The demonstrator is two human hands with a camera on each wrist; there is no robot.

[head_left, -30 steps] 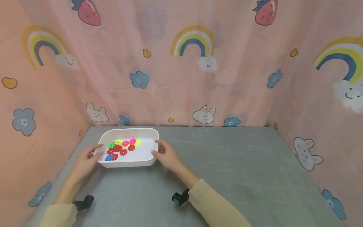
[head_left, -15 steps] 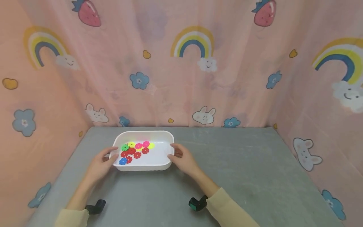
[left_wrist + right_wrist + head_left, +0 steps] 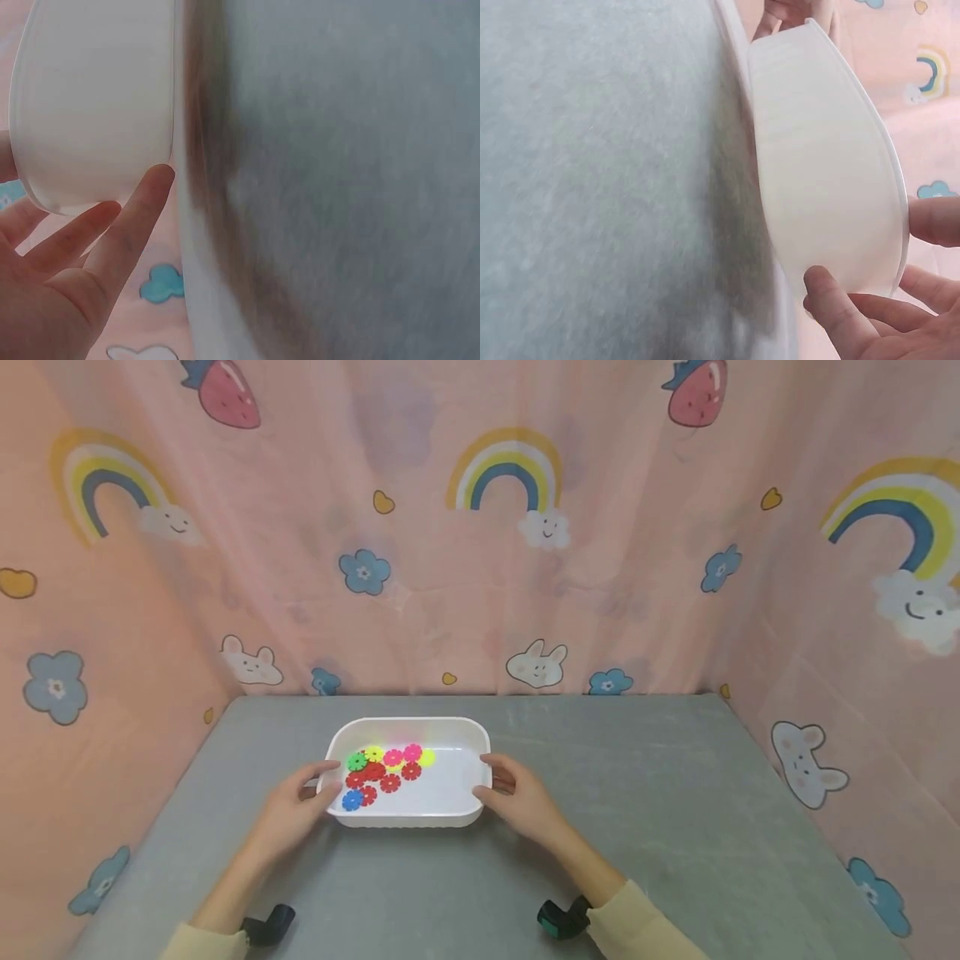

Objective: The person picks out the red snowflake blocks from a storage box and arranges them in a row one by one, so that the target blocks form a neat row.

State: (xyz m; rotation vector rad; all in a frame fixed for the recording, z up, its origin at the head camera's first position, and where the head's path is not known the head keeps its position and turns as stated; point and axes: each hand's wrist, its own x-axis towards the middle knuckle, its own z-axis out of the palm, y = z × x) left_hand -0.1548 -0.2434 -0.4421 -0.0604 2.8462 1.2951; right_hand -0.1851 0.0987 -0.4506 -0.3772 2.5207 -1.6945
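A pink printed curtain (image 3: pixel 480 543) closes in three sides of the scene; in the head view it shows four rainbows, two strawberries and several rabbits, blue flowers and small orange hearts. Below it lies one grey worktop (image 3: pixel 637 827).

One white plastic tray (image 3: pixel 450 789), rectangular with rounded corners, stands on the worktop a little left of its middle, closer to the near edge than to the curtain. Its underside looks plain white in both wrist views.

Two hands hold the tray by its short ends. The left hand (image 3: pixel 296 806) grips the left end, thumb over the rim and fingers (image 3: pixel 142 199) stretched along the outer wall. The right hand (image 3: pixel 521 793) grips the right end the same way, thumb on top of the rim, fingers (image 3: pixel 832 296) curled under the wall. Both forearms wear pale yellow sleeves (image 3: pixel 645 927), and a small black camera (image 3: pixel 562 918) sits at each wrist.

In the left half of the tray lies a cluster of flat, toothed plastic discs (image 3: pixel 382 770), touching and partly overlapping. About eleven can be counted: five or so red, two pink, two yellow, one green, one blue. The blue disc (image 3: pixel 351 800) lies nearest the left thumb, the green disc (image 3: pixel 357 762) just behind it. The right half of the tray floor is bare white.
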